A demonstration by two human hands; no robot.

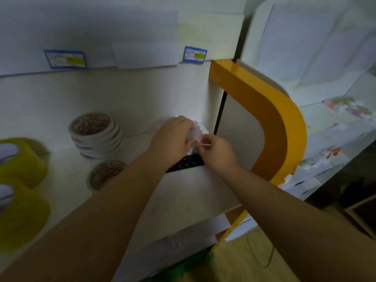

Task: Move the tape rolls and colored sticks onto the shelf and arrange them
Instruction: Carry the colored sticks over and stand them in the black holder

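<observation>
Pale pink-and-green colored sticks (195, 133), bundled, in left hand (172, 139) grip, right hand (216, 152) pinching them

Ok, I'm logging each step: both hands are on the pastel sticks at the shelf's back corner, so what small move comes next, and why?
Probably set the bundle of sticks down on the black tray beneath it. The left hand grips the bundle above the tray while the right hand pinches its side, seemingly steadying it.
</observation>
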